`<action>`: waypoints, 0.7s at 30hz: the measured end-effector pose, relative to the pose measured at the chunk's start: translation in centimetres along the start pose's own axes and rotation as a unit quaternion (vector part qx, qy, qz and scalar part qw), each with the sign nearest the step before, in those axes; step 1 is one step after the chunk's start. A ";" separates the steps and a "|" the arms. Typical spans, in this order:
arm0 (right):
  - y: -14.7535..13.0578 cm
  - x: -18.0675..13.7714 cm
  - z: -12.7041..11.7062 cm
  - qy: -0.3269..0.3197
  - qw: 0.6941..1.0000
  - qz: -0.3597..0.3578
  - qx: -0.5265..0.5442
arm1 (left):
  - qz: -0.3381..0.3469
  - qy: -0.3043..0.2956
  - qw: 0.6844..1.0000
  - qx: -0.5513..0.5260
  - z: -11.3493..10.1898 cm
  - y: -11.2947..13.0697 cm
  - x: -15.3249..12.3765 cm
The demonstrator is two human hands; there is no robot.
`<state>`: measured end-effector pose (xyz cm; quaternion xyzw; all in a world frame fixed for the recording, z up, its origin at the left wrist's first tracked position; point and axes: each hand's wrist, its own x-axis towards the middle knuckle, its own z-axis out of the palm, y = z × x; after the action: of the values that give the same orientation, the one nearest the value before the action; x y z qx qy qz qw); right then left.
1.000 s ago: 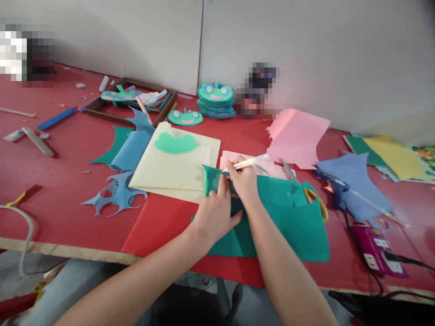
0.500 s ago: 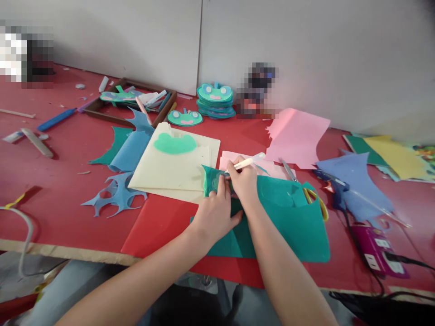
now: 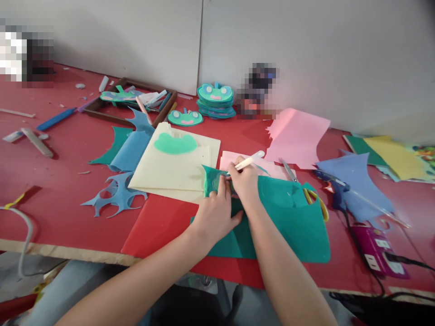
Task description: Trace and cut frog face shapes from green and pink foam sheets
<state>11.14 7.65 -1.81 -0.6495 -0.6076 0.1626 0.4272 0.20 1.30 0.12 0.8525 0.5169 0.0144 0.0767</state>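
Observation:
My right hand [image 3: 245,183] grips a white pen [image 3: 249,160] and holds its tip on the upper left part of a teal foam sheet [image 3: 288,222]. Beside it, my left hand [image 3: 215,213] lies on the same sheet, its fingers pressing down a small round template [image 3: 217,181] next to the pen tip. The teal sheet rests on a red sheet [image 3: 159,226] at the front of the red table [image 3: 57,190].
A cream sheet [image 3: 170,170] with a green frog cutout [image 3: 175,143] lies to the left. Blue foam scraps [image 3: 117,194], a tray of pens [image 3: 136,99], stacked frog masks [image 3: 215,100], pink paper [image 3: 297,136], scissors [image 3: 306,188], a blue glue gun [image 3: 335,190] and a power strip [image 3: 377,249] surround the work.
The pen has tilted and its upper end has dropped slightly toward the left as my right hand traces. My left hand stays pressed on the template.

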 end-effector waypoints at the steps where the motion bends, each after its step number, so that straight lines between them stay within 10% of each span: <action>1: 0.0 0.0 0.0 0.002 1.000 0.006 0.008 | 0.001 0.000 1.000 -0.001 0.0 0.0 0.0; 21: 0.9 0.4 -1.5 0.019 0.993 0.052 0.100 | 0.012 0.005 1.000 0.025 0.1 -0.1 0.0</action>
<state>12.95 7.56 -1.48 -0.6375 -0.5452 0.2319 0.4925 0.18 1.34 -0.01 0.8602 0.5072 0.0068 0.0522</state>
